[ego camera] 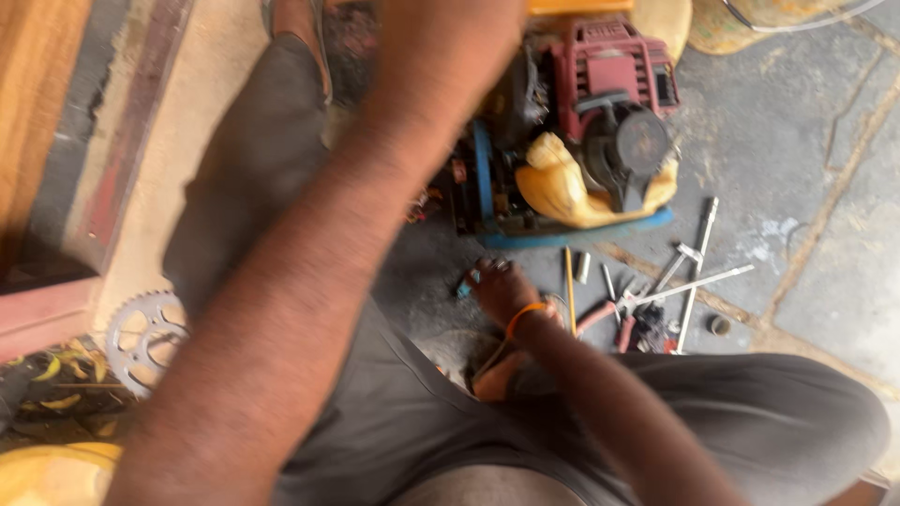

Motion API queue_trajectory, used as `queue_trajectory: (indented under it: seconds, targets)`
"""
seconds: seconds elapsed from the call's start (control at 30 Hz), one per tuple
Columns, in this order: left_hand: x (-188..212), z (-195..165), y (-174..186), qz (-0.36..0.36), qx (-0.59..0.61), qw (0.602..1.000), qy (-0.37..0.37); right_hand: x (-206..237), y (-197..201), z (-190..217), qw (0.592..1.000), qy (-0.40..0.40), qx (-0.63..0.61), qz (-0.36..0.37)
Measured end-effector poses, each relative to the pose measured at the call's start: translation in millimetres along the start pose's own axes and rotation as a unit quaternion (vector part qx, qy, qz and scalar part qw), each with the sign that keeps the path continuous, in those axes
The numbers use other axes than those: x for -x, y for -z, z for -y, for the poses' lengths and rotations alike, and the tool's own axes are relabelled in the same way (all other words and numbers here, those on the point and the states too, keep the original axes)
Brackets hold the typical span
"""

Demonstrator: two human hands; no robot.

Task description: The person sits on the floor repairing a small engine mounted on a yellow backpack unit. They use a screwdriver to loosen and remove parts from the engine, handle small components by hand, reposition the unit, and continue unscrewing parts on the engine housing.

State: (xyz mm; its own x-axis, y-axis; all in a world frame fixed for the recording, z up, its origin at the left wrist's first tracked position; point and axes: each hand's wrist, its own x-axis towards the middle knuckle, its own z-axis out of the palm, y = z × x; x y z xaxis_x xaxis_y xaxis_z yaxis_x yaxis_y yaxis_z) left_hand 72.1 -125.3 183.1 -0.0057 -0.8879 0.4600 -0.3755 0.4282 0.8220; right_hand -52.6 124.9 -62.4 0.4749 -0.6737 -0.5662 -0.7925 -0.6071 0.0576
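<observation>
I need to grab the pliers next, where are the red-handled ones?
The red-handled pliers lie on the stone floor, just right of the right hand, below the small engine.

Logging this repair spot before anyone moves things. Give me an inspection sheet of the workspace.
Surface: grey stone floor, dusty.
Job's things: small red engine with yellowish tank, on a blue frame.
Clutter: pliers, metal rods, sprocket.
Grippers: right hand down at the floor by a small blue-tipped item, grip unclear; left hand out of view, only its forearm shows.
Cables: white cable at top edge.
Surroundings: wooden frame, leaves at left.
</observation>
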Motion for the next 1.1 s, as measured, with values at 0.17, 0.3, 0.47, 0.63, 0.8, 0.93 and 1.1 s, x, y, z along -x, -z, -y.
queue_trajectory:
  seconds: [0.17,0.3,0.47,0.63,0.8,0.93,1.1]
  targets:
    - [-6.7,-24.8,-21.2,0.015,0.024,0.998,-0.061,-20.8,10.0,34.9,0.995,0.011,-0.037,-0.088]
    - [-12.4,-28.7,-21.5,0.033,0.013,0.992,-0.118,-15.2,11.0,26.8,0.979,-0.009,-0.070,-0.191]
    - [-12.5,-33.6,-23.1,0.060,0.016,0.993,-0.102,14.7,86.9,-4.2,0.971,-0.043,-0.226,0.070]
    - [6.0,-50.8,-35.7,0.148,0.062,0.987,-0.003,131.8,227.4,-83.3,0.835,-0.121,-0.537,0.021]
    - [31.4,-66.1,-53.3,0.304,0.042,0.952,-0.014,230.2,284.0,-146.0,0.807,-0.200,-0.378,-0.407]
    - [52.0,-72.0,-66.1,0.377,0.077,0.922,-0.048,226.5,270.3,-156.9,0.687,-0.205,-0.453,-0.530]
    - [66.9,-67.4,-76.2,0.371,0.007,0.925,-0.085,216.7,254.0,-164.4,0.725,-0.186,-0.363,-0.555]
